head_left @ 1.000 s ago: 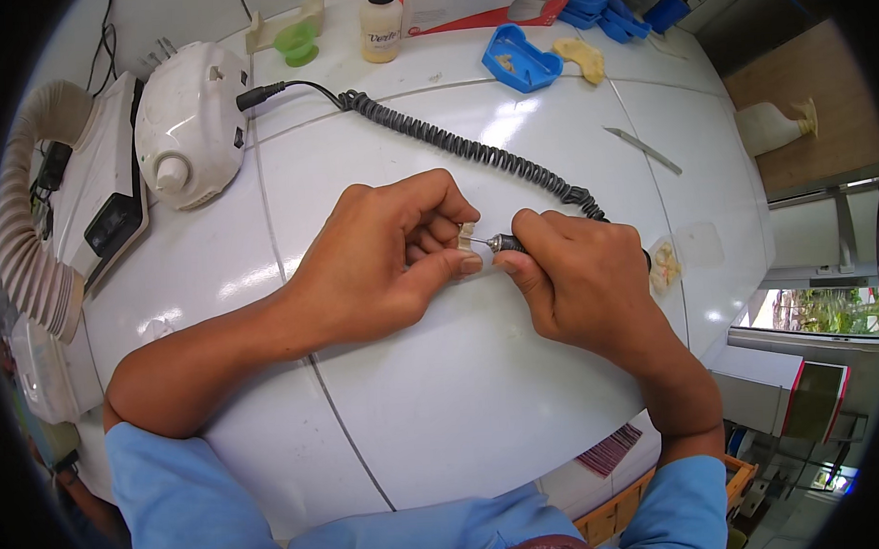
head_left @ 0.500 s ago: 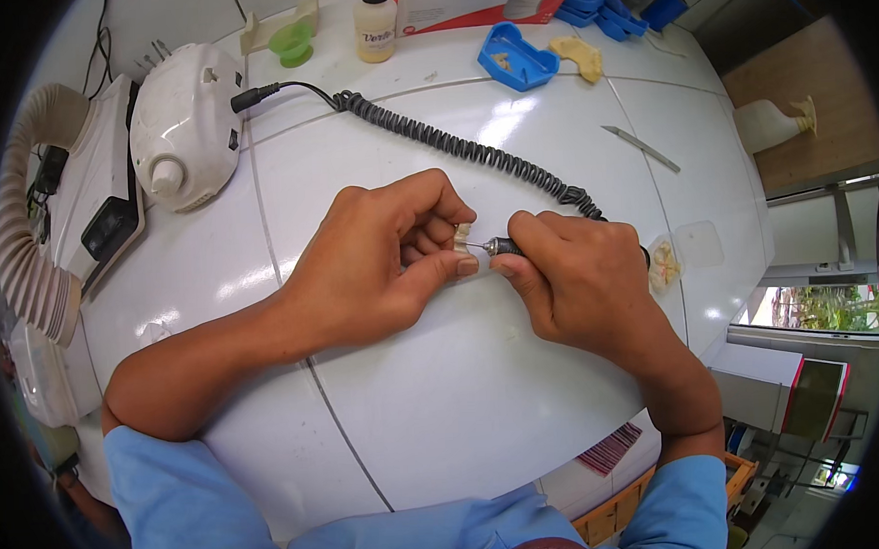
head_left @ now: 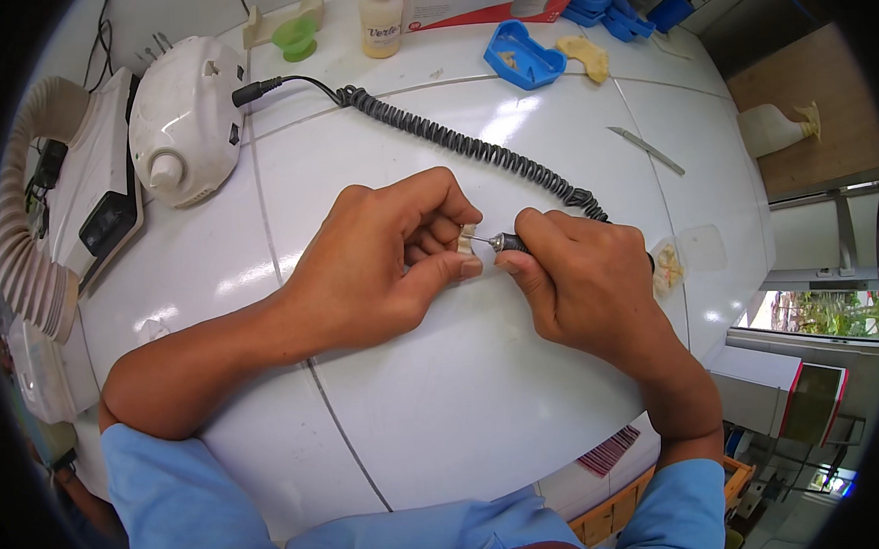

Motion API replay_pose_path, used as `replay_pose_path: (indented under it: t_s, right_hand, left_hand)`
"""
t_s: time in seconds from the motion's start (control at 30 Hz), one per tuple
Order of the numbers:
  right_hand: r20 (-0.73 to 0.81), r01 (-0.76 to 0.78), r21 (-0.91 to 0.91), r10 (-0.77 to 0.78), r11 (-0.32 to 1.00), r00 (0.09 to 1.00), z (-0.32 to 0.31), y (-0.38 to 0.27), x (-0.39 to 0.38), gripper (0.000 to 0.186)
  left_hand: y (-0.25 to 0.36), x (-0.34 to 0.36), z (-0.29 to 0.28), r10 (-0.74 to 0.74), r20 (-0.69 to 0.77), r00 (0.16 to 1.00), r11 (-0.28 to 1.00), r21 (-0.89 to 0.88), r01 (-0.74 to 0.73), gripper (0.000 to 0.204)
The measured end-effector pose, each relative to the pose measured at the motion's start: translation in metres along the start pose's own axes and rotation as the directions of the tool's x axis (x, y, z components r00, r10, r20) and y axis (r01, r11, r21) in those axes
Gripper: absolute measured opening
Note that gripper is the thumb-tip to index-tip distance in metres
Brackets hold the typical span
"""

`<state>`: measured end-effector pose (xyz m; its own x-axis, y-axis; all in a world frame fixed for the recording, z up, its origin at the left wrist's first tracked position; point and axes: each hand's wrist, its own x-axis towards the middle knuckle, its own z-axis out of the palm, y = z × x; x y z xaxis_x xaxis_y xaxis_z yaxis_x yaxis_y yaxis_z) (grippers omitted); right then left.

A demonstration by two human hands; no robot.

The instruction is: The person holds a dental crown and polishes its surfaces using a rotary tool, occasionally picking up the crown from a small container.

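Between the thumb and fingers of my left hand (head_left: 381,252) is a small cream-coloured piece that looks like a dental cast (head_left: 466,239), partly covered by the fingertips. My right hand (head_left: 585,269) grips a rotary handpiece (head_left: 508,242) with a dark body and a metal nose. Its thin bur points left and meets the piece, or comes very close to it. From behind the right hand a black coiled cord (head_left: 454,143) runs up and left to a white control unit (head_left: 184,124) with a round knob.
At the back stand a green bowl (head_left: 296,37), a bottle with a black cap (head_left: 381,25), a blue mould (head_left: 524,57) and a yellowish cast (head_left: 584,56). A knife (head_left: 645,149) lies at right. A ribbed hose (head_left: 36,211) curves along the left.
Both hands keep nearly the same pose, the handpiece still held at the cream piece. The whole view has shifted very slightly.
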<state>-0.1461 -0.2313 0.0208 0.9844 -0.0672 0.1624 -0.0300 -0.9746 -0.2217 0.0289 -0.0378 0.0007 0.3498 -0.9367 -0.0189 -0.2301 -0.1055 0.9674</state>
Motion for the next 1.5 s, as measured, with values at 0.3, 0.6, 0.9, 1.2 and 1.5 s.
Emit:
replay_pose_path:
  t_s: [0.3,0.6,0.9,1.2,1.5]
  right_hand:
    - [0.005,0.003,0.012,-0.003,1.0,1.0,0.0,0.003,-0.001,0.033]
    - [0.0,0.033,-0.004,-0.033,0.999,0.999,-0.002,0.003,-0.001,0.032]
    - [0.0,0.026,0.005,-0.026,1.0,1.0,-0.001,0.002,-0.002,0.031]
    - [-0.005,-0.096,0.124,0.097,0.988,0.995,-0.005,0.006,0.0,0.035]
    - [0.241,-0.199,0.286,0.131,0.937,0.962,-0.018,0.022,0.023,0.066]
  left_hand:
    - [0.002,0.001,-0.001,0.023,0.01,1.0,0.999,0.026,-0.024,0.024]
    - [0.0,0.001,0.0,0.008,0.01,1.0,1.0,0.023,-0.008,0.026]
    - [0.0,-0.001,0.001,0.022,0.007,1.0,0.999,0.023,-0.022,0.025]
    - [-0.002,0.002,0.003,0.051,-0.002,0.999,0.998,0.032,-0.051,0.028]
    - [-0.008,0.008,0.009,0.123,-0.089,0.988,0.992,0.025,-0.121,0.031]
